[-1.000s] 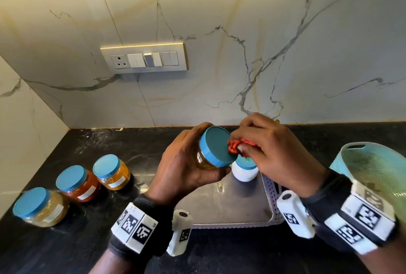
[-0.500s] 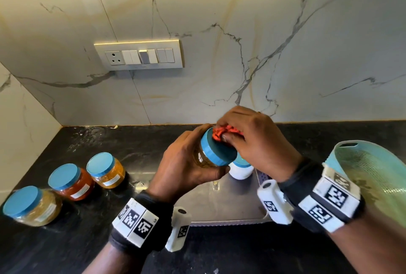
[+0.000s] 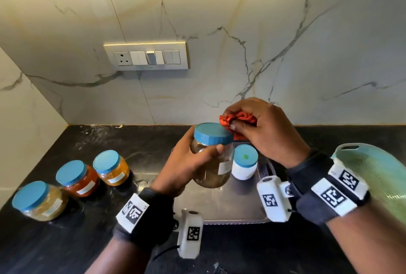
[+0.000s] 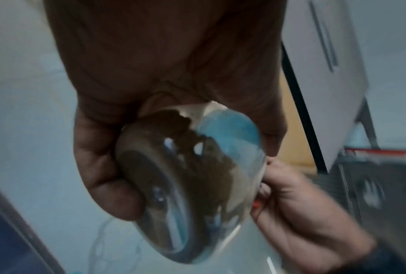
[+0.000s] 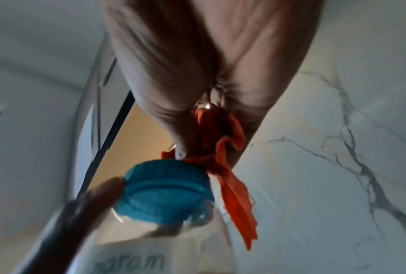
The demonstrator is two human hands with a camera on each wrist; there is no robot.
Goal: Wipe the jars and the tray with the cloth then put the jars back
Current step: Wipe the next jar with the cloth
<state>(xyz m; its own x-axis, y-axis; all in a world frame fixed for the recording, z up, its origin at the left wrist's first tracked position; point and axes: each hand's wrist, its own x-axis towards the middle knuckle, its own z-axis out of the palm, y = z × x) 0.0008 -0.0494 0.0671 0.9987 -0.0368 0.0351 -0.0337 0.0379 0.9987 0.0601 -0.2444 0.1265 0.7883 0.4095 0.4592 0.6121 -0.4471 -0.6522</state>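
My left hand (image 3: pixel 193 159) grips a clear jar (image 3: pixel 214 164) with a blue lid and brown contents, held upright above the metal tray (image 3: pixel 219 208). In the left wrist view the jar (image 4: pixel 192 185) shows from below, wrapped by my fingers. My right hand (image 3: pixel 261 128) holds a bunched orange cloth (image 3: pixel 238 120) against the far right edge of the lid; the right wrist view shows the cloth (image 5: pixel 223 148) hanging beside the blue lid (image 5: pixel 166 189). A small white jar (image 3: pixel 243 164) with a blue lid stands on the tray. Three blue-lidded jars (image 3: pixel 74 178) stand on the black counter at left.
A pale green plastic basin (image 3: pixel 373 177) sits at the right edge of the counter. A marble wall with a switch panel (image 3: pixel 146 58) rises behind, and a side wall closes the left corner.
The held jar has gone from tilted, lid facing me, to upright. My right hand with the cloth has slid from the lid's top to its far right edge.
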